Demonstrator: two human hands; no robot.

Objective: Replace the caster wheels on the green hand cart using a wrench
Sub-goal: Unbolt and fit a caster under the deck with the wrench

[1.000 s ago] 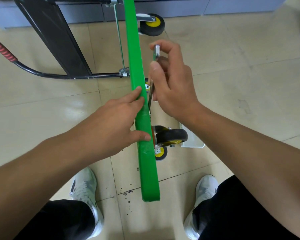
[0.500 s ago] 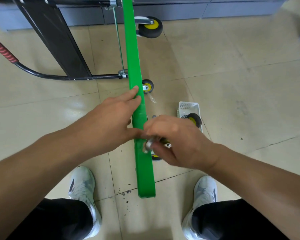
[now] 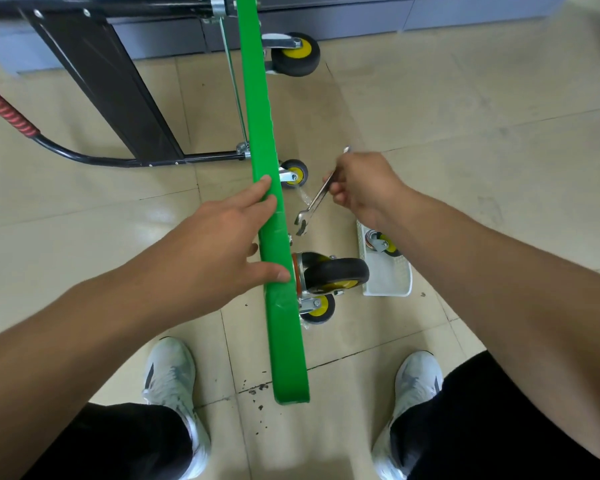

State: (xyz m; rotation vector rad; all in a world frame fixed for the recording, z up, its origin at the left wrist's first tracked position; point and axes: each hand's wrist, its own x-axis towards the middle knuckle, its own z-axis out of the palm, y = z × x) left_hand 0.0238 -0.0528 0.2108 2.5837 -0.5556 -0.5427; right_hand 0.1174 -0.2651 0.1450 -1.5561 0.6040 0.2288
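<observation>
Bracing green cart deck (image 3: 284,341) with flat-fingered left hand (image 3: 222,244); gripping open-end wrench (image 3: 314,202) in right hand (image 3: 361,185), probably needing seating on large caster (image 3: 333,275) nut.

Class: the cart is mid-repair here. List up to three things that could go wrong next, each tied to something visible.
1. The green cart deck stands on edge, steadied only by the left hand resting on it; wrench force could tip it toward a shoe.
2. The right hand holds the wrench in its fingers, open end clear of any bolt; it may slip against the caster.
3. A small wheel on the floor could roll underfoot.
</observation>
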